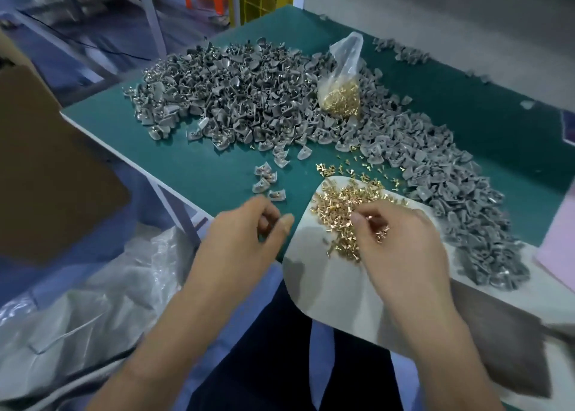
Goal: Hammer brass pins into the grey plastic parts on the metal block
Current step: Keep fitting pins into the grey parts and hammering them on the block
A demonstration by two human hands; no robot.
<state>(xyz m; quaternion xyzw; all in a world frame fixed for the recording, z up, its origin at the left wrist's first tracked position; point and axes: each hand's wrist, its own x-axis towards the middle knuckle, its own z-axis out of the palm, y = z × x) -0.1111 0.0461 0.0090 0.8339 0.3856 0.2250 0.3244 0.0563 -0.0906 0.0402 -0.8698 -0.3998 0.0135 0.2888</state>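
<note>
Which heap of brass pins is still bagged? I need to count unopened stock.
The pins in the clear plastic bag, standing among the grey plastic parts at the back. The other pins lie loose on the white tray under the right hand.

1. I see grey plastic parts [236, 99] heaped across the upper centre, trailing down the right.
2. Loose brass pins [339, 214] lie scattered at centre right.
3. More brass pins fill a clear bag [340, 94] standing upper centre.
</note>
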